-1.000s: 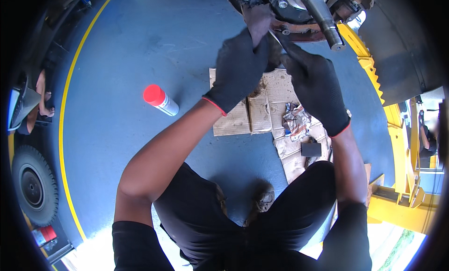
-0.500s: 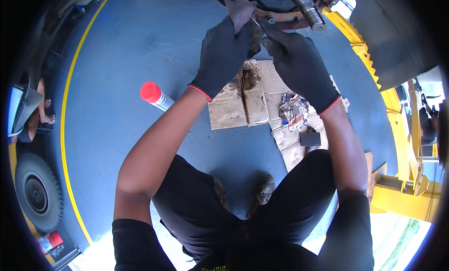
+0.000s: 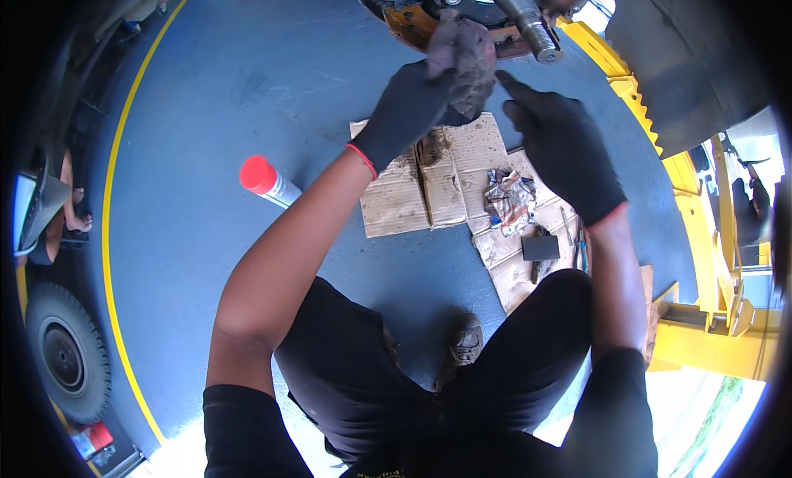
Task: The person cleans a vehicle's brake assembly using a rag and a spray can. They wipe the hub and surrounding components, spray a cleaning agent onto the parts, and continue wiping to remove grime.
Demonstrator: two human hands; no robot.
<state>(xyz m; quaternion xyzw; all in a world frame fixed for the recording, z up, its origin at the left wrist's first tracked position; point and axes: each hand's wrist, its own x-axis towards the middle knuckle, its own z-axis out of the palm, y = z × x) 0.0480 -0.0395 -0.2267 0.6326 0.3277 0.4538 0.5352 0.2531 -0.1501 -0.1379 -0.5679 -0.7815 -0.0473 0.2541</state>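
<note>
My left hand [image 3: 406,107], in a black glove with a red cuff, grips a crumpled, dirty greyish-purple rag [image 3: 469,65]. The rag hangs just below a wheel hub assembly with a threaded spindle [image 3: 526,23] and a curved rusty brake shoe [image 3: 410,26]. It hides part of the assembly's lower edge. My right hand [image 3: 569,152], gloved alike, is a little to the right of the rag and apart from it. Its index finger stretches towards the cloth, thumb apart, and nothing shows in it.
Oil-stained cardboard [image 3: 404,202] lies on the blue floor below my hands. On it are crumpled printed paper [image 3: 510,199], a dark flat block [image 3: 540,248] and pliers [image 3: 582,251]. A red-capped spray can [image 3: 260,177] stands left. Yellow metal framework [image 3: 701,255] is right, a tyre [image 3: 66,354] far left.
My left hand has shifted right and lower with the rag, which shows larger. My right hand has drawn away from the left, down and right. The view has shifted slightly.
</note>
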